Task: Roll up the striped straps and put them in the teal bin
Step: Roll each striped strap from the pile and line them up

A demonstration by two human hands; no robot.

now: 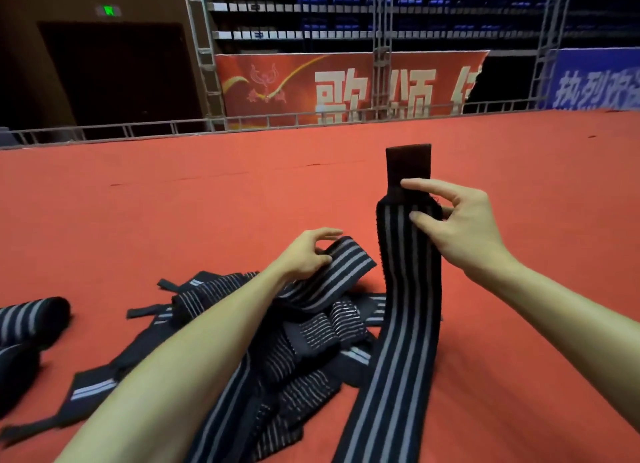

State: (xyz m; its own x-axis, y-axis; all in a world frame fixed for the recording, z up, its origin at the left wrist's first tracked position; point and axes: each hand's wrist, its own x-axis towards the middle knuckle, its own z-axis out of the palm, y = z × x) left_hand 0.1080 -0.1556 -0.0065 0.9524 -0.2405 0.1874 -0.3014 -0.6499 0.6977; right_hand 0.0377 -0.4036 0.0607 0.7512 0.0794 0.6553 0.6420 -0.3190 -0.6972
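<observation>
My right hand (457, 227) pinches a long black strap with grey stripes (401, 324) near its top, holding it upright; its plain black end tab (408, 164) sticks up above my fingers. The strap's lower part trails down toward the bottom edge of the view. My left hand (308, 254) grips a fold of another striped strap (339, 272) lifted off a tangled pile of straps (304, 338) on the red carpet. A rolled striped strap (31, 317) lies at the far left. No teal bin is in view.
Red carpet (173, 202) stretches ahead to a metal truss rail (242, 123). Behind it hang a red banner (311, 81) and a blue banner (595, 81), with dark seating rows above. A dark doorway sits at the back left.
</observation>
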